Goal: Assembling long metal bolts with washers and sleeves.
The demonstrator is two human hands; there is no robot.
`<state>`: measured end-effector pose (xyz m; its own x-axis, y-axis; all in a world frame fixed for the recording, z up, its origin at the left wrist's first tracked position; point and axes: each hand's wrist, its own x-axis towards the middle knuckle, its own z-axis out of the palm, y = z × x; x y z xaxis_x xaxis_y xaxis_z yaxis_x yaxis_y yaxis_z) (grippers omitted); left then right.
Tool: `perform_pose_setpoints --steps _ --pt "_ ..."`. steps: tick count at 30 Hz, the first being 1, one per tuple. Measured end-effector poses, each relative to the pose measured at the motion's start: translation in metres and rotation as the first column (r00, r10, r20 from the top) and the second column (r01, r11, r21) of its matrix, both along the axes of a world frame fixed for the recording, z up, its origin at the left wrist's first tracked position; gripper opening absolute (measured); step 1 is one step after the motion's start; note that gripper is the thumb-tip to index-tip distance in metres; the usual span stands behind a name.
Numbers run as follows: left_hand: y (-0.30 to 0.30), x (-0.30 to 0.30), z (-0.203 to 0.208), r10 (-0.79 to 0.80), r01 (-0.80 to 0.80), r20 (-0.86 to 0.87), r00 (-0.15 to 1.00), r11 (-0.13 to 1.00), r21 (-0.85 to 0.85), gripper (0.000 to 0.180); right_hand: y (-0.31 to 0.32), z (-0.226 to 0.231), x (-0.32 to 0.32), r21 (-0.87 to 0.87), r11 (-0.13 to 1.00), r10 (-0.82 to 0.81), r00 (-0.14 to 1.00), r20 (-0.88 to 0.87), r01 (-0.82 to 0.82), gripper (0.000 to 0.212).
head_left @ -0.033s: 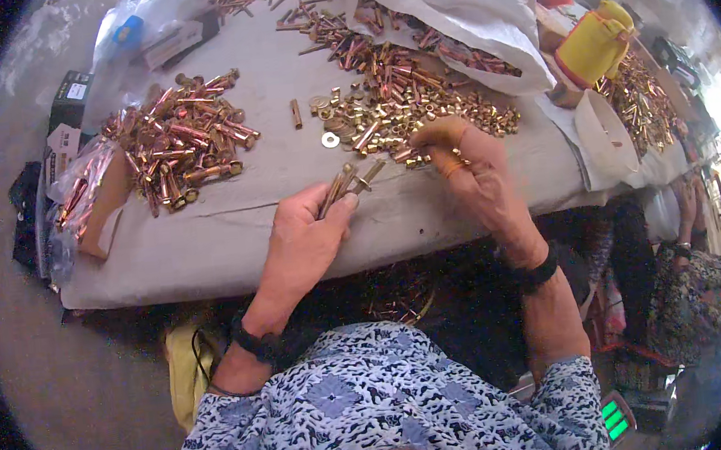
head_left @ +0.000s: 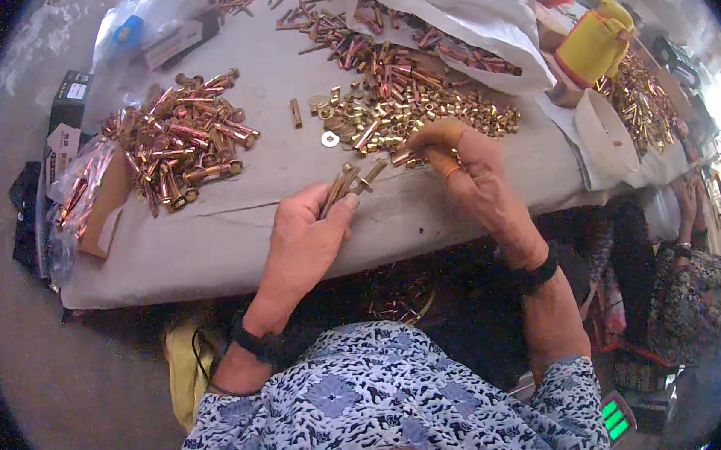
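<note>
Grey table point(head_left: 208, 248), left hand point(head_left: 302, 239) closed round metal bolts point(head_left: 341, 184), right hand point(head_left: 485, 178) half-curled by brass sleeves point(head_left: 478, 113), its hold unclear

White label point(head_left: 78, 91) on black box point(head_left: 68, 111) — print too small to read.

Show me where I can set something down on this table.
Bare tabletop lies between the left bolt pile and the small golden rings, broken by one lone metal piece; more lies between that pile and the front edge. Crowded: from the right hand up to the white bag.
</note>
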<state>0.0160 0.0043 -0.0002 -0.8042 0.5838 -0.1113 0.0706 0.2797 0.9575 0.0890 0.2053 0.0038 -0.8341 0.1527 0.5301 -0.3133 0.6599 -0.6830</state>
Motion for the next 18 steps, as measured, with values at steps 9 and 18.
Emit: perform_pose_setpoints --steps 9,18 --pt "0.001 0.000 -0.010 -0.019 0.015 -0.138 0.990 0.999 -0.029 0.022 -0.003 -0.011 -0.003 -0.011 1.000 -0.010 0.998 -0.056 0.010 0.011" --pt "0.000 -0.002 -0.014 -0.034 0.025 -0.196 0.980 0.999 -0.047 0.021 -0.009 -0.006 0.001 -0.153 0.987 -0.034 0.992 0.124 0.052 0.014"
